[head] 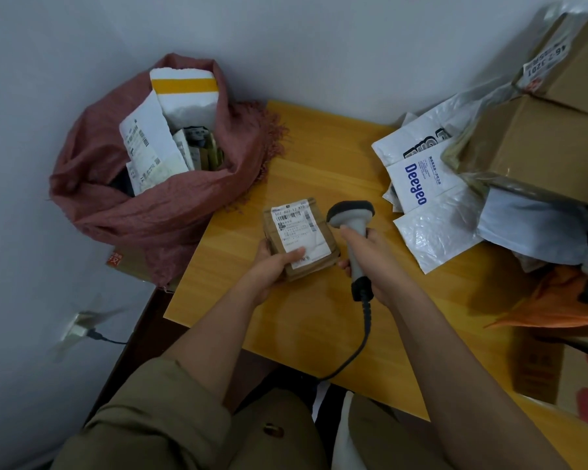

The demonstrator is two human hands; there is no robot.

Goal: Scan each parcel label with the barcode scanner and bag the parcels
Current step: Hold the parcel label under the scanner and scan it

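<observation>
Nearest the camera, two bare forearms reach out from rolled olive sleeves over the front edge of the yellow wooden desk (306, 327). The left hand (275, 266) grips a small brown parcel (301, 239) from below and the near side, thumb laid across the lower corner of its white label (299, 232), so the barcode at the top of the label stays uncovered and faces up; the parcel appears to be held just above the desktop rather than lying on it, though that is hard to tell. Just beside it, the right hand (365, 256) is wrapped round the handle of the grey barcode scanner (352, 232), index finger lying along the front where a trigger would sit, the head tipped toward the parcel; its cable (362, 337) trails back off the desk's near edge, slack enough not to pull. This looks like the scan itself, with bagging to follow. Farther off on the left, the red-brown cloth bag (150, 198) stands on the floor against the desk's corner, mouth open, already holding several labelled parcels, within easy reach of the left hand. To the right, white mailers (431, 198) and cardboard boxes (537, 144) are piled on the desk, presumably still waiting to be scanned, kept apart from the bag.
</observation>
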